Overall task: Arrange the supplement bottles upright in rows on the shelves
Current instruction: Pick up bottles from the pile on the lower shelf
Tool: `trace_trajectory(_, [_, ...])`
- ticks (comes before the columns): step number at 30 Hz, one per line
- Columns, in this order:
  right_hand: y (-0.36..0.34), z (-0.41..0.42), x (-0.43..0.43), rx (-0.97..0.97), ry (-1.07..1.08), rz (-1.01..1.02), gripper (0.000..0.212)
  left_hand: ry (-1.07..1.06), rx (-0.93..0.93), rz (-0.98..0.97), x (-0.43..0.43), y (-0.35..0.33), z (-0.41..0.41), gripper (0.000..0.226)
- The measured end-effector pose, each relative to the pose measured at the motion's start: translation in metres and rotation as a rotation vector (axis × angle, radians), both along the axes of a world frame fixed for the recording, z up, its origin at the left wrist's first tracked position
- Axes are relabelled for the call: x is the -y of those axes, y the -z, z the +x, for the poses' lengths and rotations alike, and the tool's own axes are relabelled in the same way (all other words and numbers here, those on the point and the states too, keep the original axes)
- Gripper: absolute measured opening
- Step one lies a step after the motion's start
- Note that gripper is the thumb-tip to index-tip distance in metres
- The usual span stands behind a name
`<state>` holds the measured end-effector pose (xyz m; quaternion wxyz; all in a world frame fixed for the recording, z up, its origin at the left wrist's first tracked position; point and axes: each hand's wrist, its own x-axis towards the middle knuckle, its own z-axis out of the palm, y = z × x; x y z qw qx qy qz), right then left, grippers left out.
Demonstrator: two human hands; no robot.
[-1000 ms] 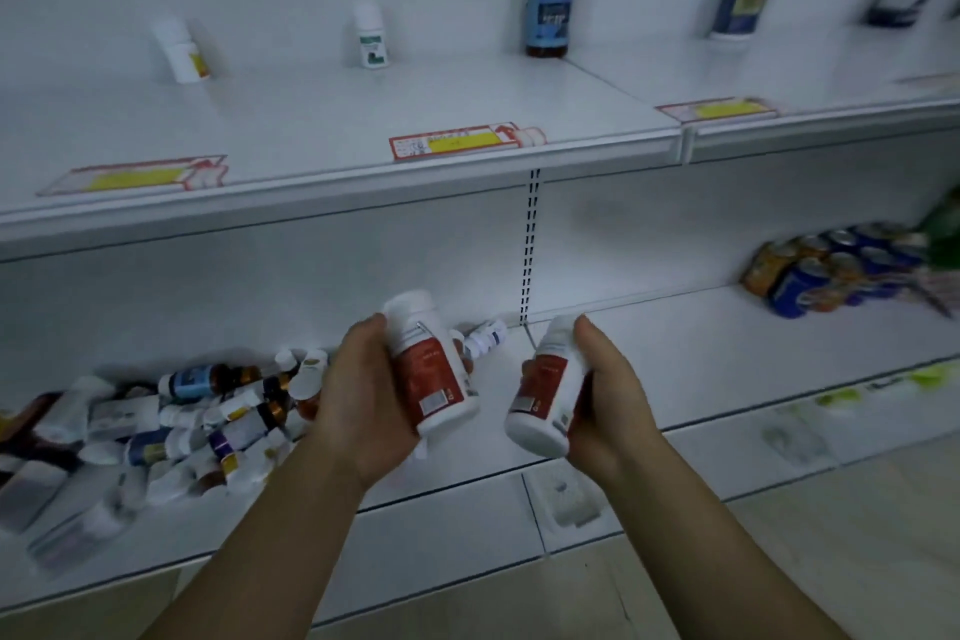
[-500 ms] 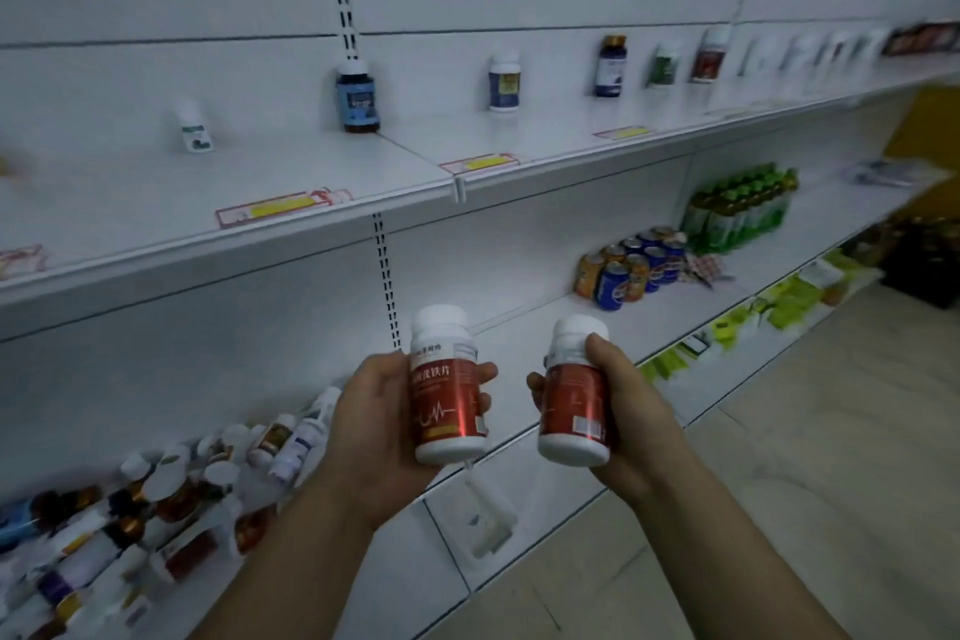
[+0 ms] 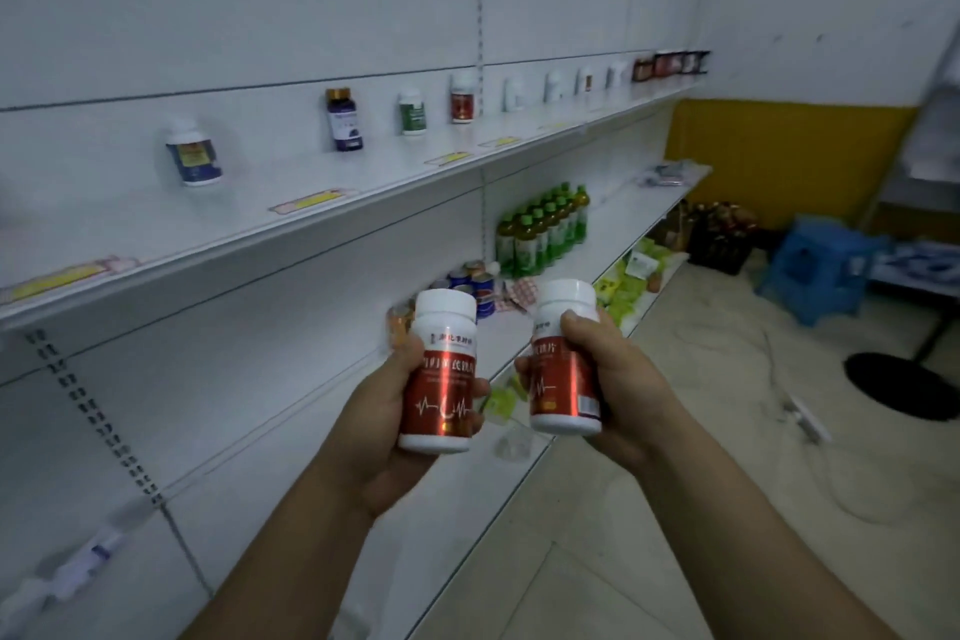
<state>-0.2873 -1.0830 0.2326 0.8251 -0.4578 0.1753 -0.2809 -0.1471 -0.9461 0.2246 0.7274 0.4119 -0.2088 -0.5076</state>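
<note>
My left hand [image 3: 374, 411] grips a white bottle with a red label [image 3: 442, 374], held upright in front of the lower shelf. My right hand [image 3: 618, 379] grips a second red-label bottle [image 3: 563, 359], also upright, just to the right of the first. On the upper shelf [image 3: 260, 224] stand single bottles spaced apart: a blue-label one [image 3: 193, 157], a dark purple one [image 3: 344, 120], a green-label one [image 3: 412, 112] and a matching red-label one [image 3: 462, 98], with several white ones further right. A few bottles lie on their sides at the bottom left [image 3: 78, 561].
Green drink bottles [image 3: 543, 224] and cans [image 3: 475, 283] fill the lower shelf ahead. On the floor to the right are a blue plastic stool [image 3: 815, 265], a dark crate [image 3: 722, 237], a black round fan base [image 3: 904, 385] and a white cable with a power strip [image 3: 805, 418].
The view has swung right along the aisle. Both hands have kept their bottles and brought them upright; the pile of lying bottles has slid almost out of view at the left.
</note>
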Motion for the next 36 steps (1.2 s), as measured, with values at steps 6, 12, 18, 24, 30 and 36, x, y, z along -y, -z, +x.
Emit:
trace_trajectory(6, [-0.010, -0.025, 0.088, -0.031, 0.044, -0.062, 0.059, 0.064, -0.018, -0.004, 0.103, -0.002, -0.017, 0.058])
trace_trajectory(12, [-0.017, 0.001, 0.168, -0.030, 0.133, -0.142, 0.047, 0.088, 0.095, -0.060, 0.199, -0.004, 0.011, 0.052])
trace_trajectory(18, [-0.037, 0.056, 0.275, -0.069, 0.262, -0.254, 0.035, 0.021, 0.234, -0.106, 0.304, -0.026, 0.067, 0.054])
trace_trajectory(24, [-0.061, 0.098, 0.373, -0.100, 0.306, -0.255, 0.027, 0.025, 0.302, -0.130, 0.397, -0.060, 0.106, 0.034])
trace_trajectory(30, [-0.075, 0.122, 0.464, -0.035, 0.212, -0.264, 0.021, -0.032, 0.419, -0.140, 0.476, -0.075, 0.118, 0.043])
trace_trajectory(36, [-0.094, 0.147, 0.565, 0.003, 0.072, -0.359, 0.024, -0.203, 0.488, -0.129, 0.560, -0.088, 0.117, 0.053])
